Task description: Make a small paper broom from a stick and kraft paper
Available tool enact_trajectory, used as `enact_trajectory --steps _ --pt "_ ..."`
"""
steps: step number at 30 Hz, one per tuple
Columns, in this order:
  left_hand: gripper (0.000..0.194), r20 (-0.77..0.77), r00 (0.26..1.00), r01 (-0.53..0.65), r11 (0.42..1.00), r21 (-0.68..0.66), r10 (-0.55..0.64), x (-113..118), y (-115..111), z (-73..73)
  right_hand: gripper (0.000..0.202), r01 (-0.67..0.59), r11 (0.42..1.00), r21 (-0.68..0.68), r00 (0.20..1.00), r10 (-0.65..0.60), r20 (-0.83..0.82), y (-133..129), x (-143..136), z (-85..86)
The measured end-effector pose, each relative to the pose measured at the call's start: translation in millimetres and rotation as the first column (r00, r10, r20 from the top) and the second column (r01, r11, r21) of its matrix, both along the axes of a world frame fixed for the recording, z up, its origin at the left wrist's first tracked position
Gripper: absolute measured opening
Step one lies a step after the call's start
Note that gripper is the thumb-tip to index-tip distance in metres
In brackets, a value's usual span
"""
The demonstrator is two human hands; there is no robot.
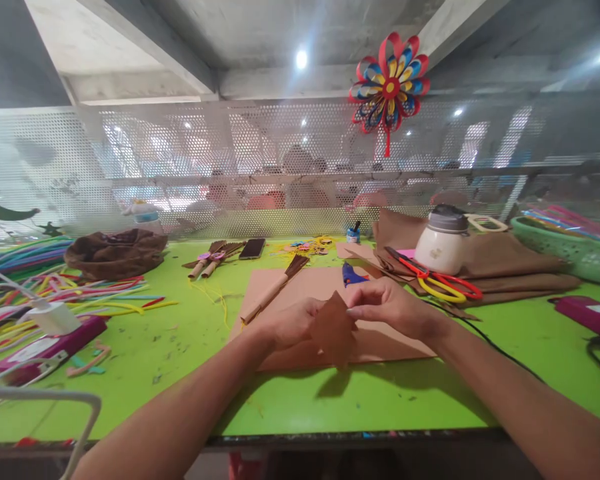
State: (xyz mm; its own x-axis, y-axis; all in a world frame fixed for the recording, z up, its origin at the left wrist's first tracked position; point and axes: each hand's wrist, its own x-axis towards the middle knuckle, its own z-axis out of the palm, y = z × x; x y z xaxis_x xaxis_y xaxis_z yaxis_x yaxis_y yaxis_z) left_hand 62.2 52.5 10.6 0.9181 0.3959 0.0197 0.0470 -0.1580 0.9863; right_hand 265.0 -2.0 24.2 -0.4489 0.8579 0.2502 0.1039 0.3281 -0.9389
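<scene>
A small, roughly diamond-shaped brown piece [334, 328], thin like paper or felt, is raised over the table. Its left side is pinched by my left hand [296, 323], whose fingertips are partly hidden behind it. At its upper right edge, the thumb and fingers of my right hand [393, 307] are closed together. Under both hands lies a flat light-brown cardboard sheet [395, 347]. A rolled brown paper stick with a frayed dark end [275, 290] rests on the sheet's left part. Just behind my right hand is a blue glue gun [353, 275].
Brown folded material [510, 257] lies at right with a white jar [441, 243] and red-yellow scissors [445, 285]. Colourful pipe cleaners [105, 287], a brown cloth bundle [116, 253] and a power strip [50, 350] occupy the left. A phone [253, 249] lies behind; a black cable [490, 340] crosses the right.
</scene>
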Motion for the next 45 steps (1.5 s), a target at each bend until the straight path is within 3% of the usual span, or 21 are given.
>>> enact_trajectory --steps 4,7,9,12,16,18,22,25,31,34,37,42,45 --pt "0.023 -0.002 0.96 -0.281 0.96 0.009 0.281 -4 10 5.7 0.021 0.027 0.998 -0.064 0.999 -0.024 0.047 2 1 -0.4" --pt "0.032 -0.023 0.944 -0.328 0.944 0.043 0.329 -5 13 12.7 0.022 0.021 0.996 -0.09 0.982 -0.004 0.191 6 2 -2.2" --pt "0.033 -0.07 0.945 -0.301 0.931 0.206 0.32 -4 12 13.4 0.022 0.041 0.998 -0.051 0.955 -0.024 0.297 9 3 -5.5" --pt "0.026 -0.157 0.932 -0.216 0.849 0.482 0.326 -1 12 6.8 0.018 0.084 0.991 0.1 0.88 -0.121 0.459 14 3 -11.7" --pt "0.019 -0.205 0.902 -0.166 0.744 0.647 0.379 0 15 -5.3 0.017 0.042 0.959 0.282 0.775 -0.209 0.596 13 -1 -14.1" --pt "0.017 -0.229 0.888 -0.146 0.717 0.681 0.399 -1 17 -7.7 0.018 0.007 0.953 0.302 0.731 -0.211 0.649 10 -3 -12.2" --pt "0.016 -0.269 0.884 -0.1 0.717 0.69 0.383 -4 17 -5.0 0.017 0.023 0.953 0.303 0.68 -0.237 0.694 6 -6 -9.8" --pt "0.018 -0.287 0.884 -0.07 0.711 0.7 0.369 -4 16 -2.2 0.018 0.015 0.942 0.334 0.675 -0.256 0.692 9 -6 -13.9" --pt "0.015 -0.275 0.858 -0.052 0.607 0.793 0.433 -1 16 -5.7 0.018 -0.074 0.907 0.415 0.692 -0.253 0.676 15 -6 -25.4" --pt "0.018 -0.277 0.864 -0.043 0.61 0.791 0.42 1 15 -8.1 0.018 -0.085 0.894 0.441 0.67 -0.277 0.689 13 -7 -24.0" --pt "0.017 -0.271 0.871 -0.033 0.6 0.799 0.409 2 12 -8.3 0.018 -0.104 0.878 0.468 0.635 -0.304 0.71 10 -8 -21.0" --pt "0.017 -0.279 0.873 0.024 0.536 0.844 0.399 2 12 -7.2 0.018 -0.163 0.845 0.51 0.56 -0.346 0.753 7 -10 -17.8" --pt "0.017 -0.289 0.878 0.046 0.533 0.845 0.382 1 14 -8.0 0.019 -0.185 0.83 0.526 0.509 -0.377 0.774 4 -8 -14.8"
